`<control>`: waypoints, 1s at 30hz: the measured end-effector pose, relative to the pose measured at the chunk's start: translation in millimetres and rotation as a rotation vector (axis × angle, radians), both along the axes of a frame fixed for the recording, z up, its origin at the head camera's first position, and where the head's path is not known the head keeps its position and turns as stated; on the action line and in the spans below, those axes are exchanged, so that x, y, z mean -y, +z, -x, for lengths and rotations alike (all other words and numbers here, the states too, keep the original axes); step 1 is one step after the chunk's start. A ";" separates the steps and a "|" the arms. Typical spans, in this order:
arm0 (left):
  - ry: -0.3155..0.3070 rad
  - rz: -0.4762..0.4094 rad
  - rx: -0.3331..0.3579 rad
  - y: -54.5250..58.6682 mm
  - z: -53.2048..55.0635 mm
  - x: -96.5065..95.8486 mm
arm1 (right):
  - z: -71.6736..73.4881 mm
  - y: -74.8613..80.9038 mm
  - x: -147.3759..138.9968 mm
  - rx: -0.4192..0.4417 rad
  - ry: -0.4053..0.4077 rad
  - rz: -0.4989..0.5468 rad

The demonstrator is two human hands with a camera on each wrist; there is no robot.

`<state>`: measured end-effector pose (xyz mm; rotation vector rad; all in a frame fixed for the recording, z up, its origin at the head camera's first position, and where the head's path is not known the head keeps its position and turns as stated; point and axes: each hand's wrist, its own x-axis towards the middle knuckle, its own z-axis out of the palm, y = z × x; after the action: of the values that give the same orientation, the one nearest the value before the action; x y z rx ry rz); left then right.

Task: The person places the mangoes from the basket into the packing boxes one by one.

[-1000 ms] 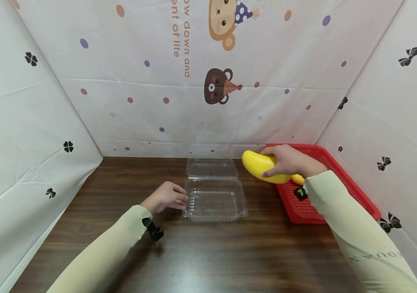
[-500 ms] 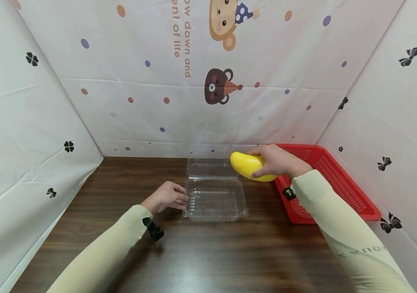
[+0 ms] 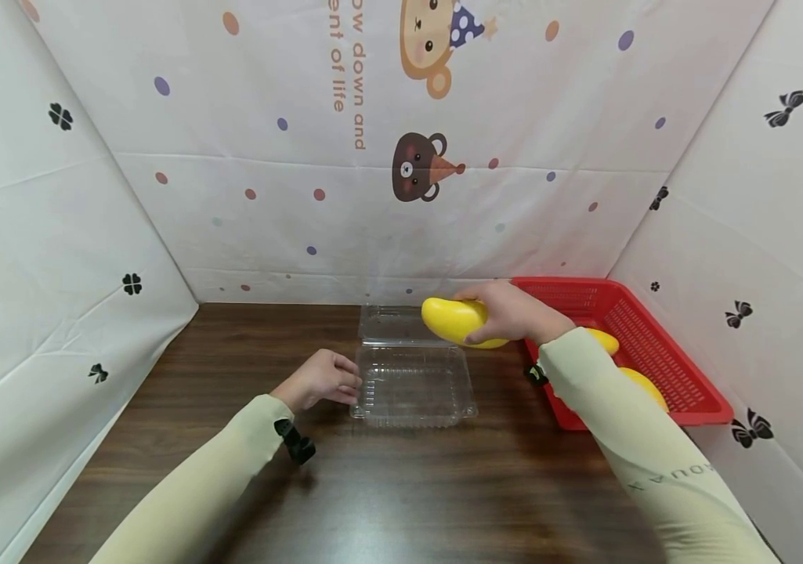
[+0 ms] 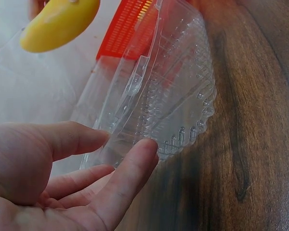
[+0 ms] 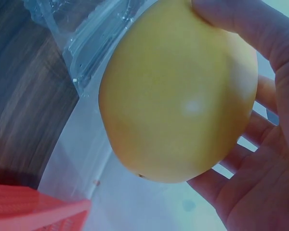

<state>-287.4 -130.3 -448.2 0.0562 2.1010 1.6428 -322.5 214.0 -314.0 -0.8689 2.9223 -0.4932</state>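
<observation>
A yellow mango (image 3: 452,319) is in my right hand (image 3: 512,310), gripped across its near end, with the thumb on the near side and the fingers round the far side. It hangs in the air over the right part of the lid of a clear plastic clamshell box (image 3: 415,395). The box lies with its lid (image 3: 394,323) folded back towards the rear wall. My left hand (image 3: 322,380) is at the box's left edge. In the left wrist view, thumb and fingertips pinch the box's corner (image 4: 118,144). The right wrist view shows the mango (image 5: 178,96) large against the palm.
A red plastic basket (image 3: 662,352) stands at the right, with more yellow mangoes (image 3: 644,385) in it, partly behind the right sleeve. Printed cloth walls (image 3: 288,219) close off the back and both sides of the dark wooden table (image 3: 401,493).
My right hand has carried the mango leftwards, from the basket's left edge to over the lid. Mangoes in the basket have come out from behind the sleeve. The left hand stays put.
</observation>
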 end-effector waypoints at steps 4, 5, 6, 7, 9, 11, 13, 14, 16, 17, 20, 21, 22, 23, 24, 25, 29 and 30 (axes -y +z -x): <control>0.002 0.005 -0.001 1.3 -0.7 -0.1 | 2.8 -6.2 6.1 -0.007 0.015 0.007; 0.002 0.005 0.000 1.4 -0.7 -0.1 | 3.2 -7.6 7.6 -0.004 0.024 0.011; 0.004 0.007 -0.001 1.6 -0.8 -0.2 | 3.2 -8.6 9.3 -0.001 0.031 0.015; 0.004 0.007 0.000 1.7 -0.9 -0.3 | 3.2 -9.6 11.0 -0.002 0.040 0.013; 0.006 0.005 0.000 1.3 -0.6 -0.3 | 3.0 -11.5 14.4 0.000 0.051 0.012; 0.008 0.004 -0.002 0.5 -0.1 -0.4 | 2.1 -12.9 17.8 0.007 0.054 0.009; 0.007 0.004 -0.005 0.3 0.1 -0.7 | 2.2 -15.3 20.3 0.003 0.055 0.004; 0.006 0.005 -0.008 0.3 0.2 -1.0 | 2.1 -16.5 21.4 0.008 0.052 0.008; 0.005 0.007 -0.010 1.2 -0.1 -1.9 | 1.7 -19.1 23.5 0.015 0.051 0.013; 0.003 0.009 -0.012 1.9 -0.2 -2.3 | 1.6 -20.7 24.4 0.015 0.054 0.013; -0.001 0.019 -0.017 4.0 -1.0 -3.6 | 1.0 -25.8 27.1 0.016 0.052 0.003; -0.001 0.022 -0.018 4.4 -1.0 -3.8 | 1.1 -27.7 28.1 0.014 0.051 -0.002; -0.001 0.025 -0.020 4.7 -1.0 -3.9 | 0.9 -29.4 29.0 0.014 0.050 -0.004; -0.002 0.029 -0.023 4.8 -1.0 -3.9 | 0.8 -31.2 30.2 0.013 0.049 -0.004; 0.002 0.031 -0.021 4.7 -0.9 -3.8 | 0.8 -33.3 31.5 0.014 0.046 -0.005; 0.009 0.029 -0.019 4.4 -0.8 -3.8 | 0.8 -35.4 32.6 0.015 0.047 -0.001; 0.017 0.029 -0.017 3.0 -0.4 -2.6 | -0.1 -45.0 37.7 0.020 0.049 0.002; 0.024 0.029 -0.012 2.7 -0.6 -2.2 | -0.2 -47.6 38.9 0.020 0.052 0.001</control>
<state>-286.8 -128.1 -445.5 0.0318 2.1422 1.6294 -322.3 175.1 -361.6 -0.9318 2.8731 -0.4971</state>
